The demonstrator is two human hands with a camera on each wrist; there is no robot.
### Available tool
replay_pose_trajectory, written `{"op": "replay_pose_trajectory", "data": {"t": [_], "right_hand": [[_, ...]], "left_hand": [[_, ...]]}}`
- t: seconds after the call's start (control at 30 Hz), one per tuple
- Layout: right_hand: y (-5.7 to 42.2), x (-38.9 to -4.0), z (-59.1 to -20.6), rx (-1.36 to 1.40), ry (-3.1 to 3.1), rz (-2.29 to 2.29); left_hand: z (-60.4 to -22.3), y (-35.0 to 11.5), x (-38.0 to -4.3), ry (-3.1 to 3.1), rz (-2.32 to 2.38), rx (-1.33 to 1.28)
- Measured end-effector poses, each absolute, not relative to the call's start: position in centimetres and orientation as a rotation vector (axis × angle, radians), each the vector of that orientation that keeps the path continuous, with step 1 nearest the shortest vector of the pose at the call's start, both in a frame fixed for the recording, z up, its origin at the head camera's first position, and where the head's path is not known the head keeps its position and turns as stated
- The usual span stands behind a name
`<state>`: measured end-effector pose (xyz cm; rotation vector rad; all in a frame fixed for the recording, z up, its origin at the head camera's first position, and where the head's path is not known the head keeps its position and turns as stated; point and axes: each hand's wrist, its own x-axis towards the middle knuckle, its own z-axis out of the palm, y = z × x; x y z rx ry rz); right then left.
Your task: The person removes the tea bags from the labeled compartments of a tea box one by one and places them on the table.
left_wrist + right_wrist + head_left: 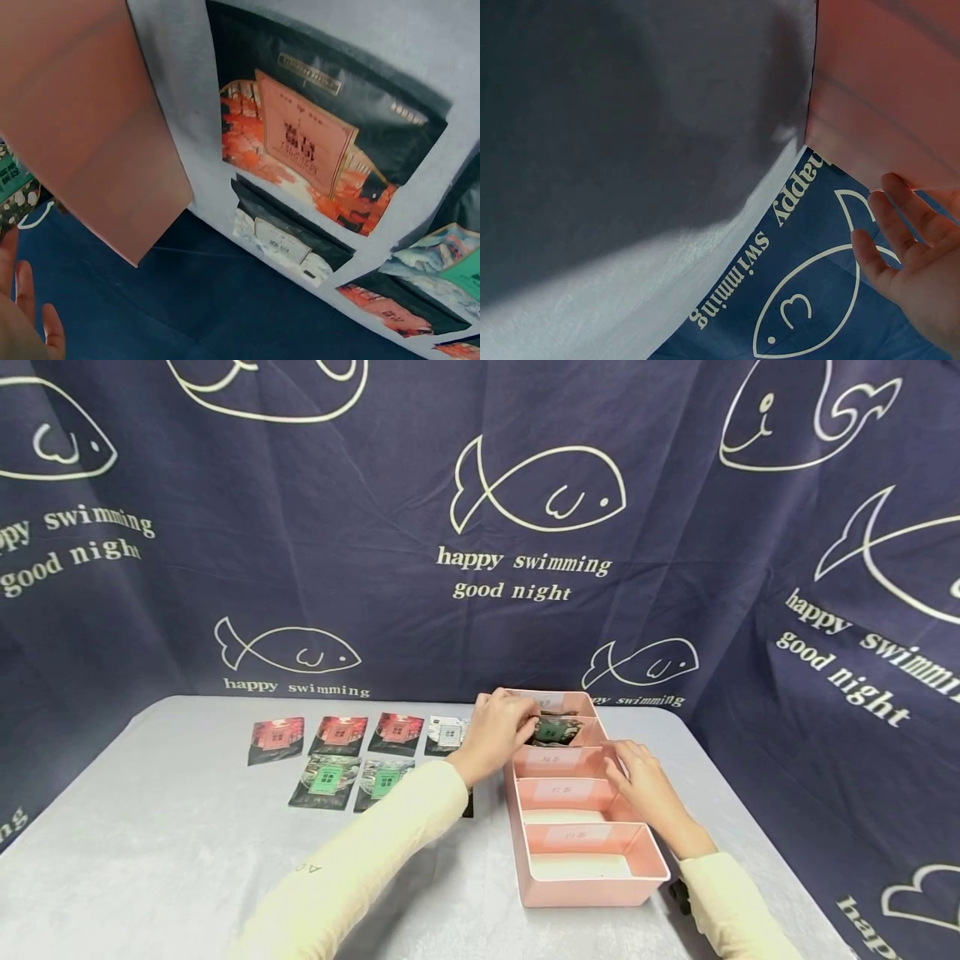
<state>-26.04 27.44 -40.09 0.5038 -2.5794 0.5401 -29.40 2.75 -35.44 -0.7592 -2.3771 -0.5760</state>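
Observation:
A long pink divided box [592,893] has several compartments, with white paper labels on its dividers. My left hand [491,735] reaches over its left rim near the far end and pinches a dark tea packet with a green label [557,731] standing in the second compartment from the back. In the left wrist view a finger of my left hand [26,307] touches that packet [13,180]. My right hand [648,785] holds the right rim, thumb on the inner side. The right wrist view has fingers of my right hand [922,262] against the outer wall [885,105].
Left of the box, packets lie in two rows: red-labelled ones [339,735], a white one [447,732] and green-labelled ones [325,781]. Another red-labelled packet [307,146] lies close beside the box, mostly under my left arm. A dark blue printed curtain [405,568] surrounds the grey tabletop [187,827].

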Motion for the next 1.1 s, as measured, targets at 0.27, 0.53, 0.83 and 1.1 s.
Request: {"op": "replay_pose_trajectory", "data": {"t": [0.27,0.53,0.83,1.1], "right_hand": [[27.4,-26.0,-40.1,0.507,-2.554,0.531],[27.4,-26.0,-40.2,0.502,-2.56,0.532],[27.5,-26.1,-40.3,0.516,-2.549,0.533],[27.6,-26.1,-40.2,0.512,-2.559,0.539]], "left_hand": [[-33.9,2.1,-28.9,-2.326,-0.599,-0.772],[-32.0,0.5,-28.3,-2.283,-0.649,-0.787],[-31.7,-3.1,-27.8,-2.306,-0.686,-0.772],[-33.1,-7.5,-27.4,-2.34,-0.716,-0.704]]}}
